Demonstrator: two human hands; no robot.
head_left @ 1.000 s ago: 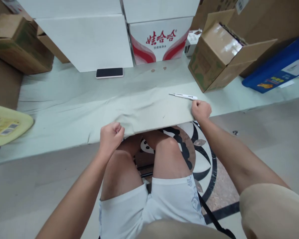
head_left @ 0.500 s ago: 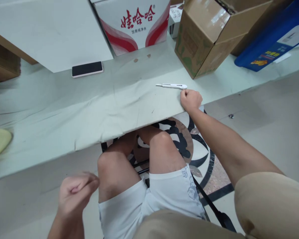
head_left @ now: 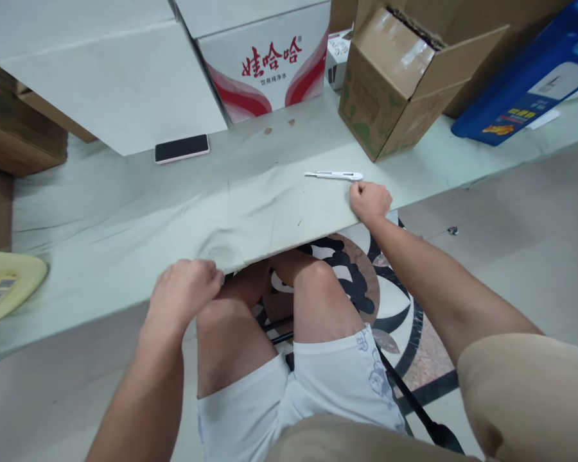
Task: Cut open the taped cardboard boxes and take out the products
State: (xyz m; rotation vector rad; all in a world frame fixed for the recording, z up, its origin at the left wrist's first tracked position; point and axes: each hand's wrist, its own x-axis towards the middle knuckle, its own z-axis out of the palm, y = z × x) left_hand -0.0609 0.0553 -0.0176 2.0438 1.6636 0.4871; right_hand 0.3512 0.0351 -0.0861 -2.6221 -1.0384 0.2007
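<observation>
A slim white pen-like tool [head_left: 334, 175] with a narrow grey tip and a dark slot lies on the pale cloth covering the table [head_left: 250, 205]. I cannot tell whether it is a thermometer or a small knife. Just below its thick end, my right hand [head_left: 370, 200] rests as a loose fist at the table's front edge, apart from the tool. My left hand [head_left: 185, 289], also curled closed, is at the same edge farther left, above my left knee. Nothing shows in either fist, though the inner side of the left fingers is hidden.
A phone [head_left: 182, 149] lies before a white box [head_left: 120, 83]. Behind stand a red-and-white water carton [head_left: 274, 77], an open brown carton [head_left: 390, 96] and a blue jug [head_left: 515, 90]. A yellow container [head_left: 9, 285] lies at the left. My knees are under the table edge.
My left hand has risen from beside my left knee to the table's front edge, still closed. My right hand stays in place. The view has shifted slightly, showing more of the left side.
</observation>
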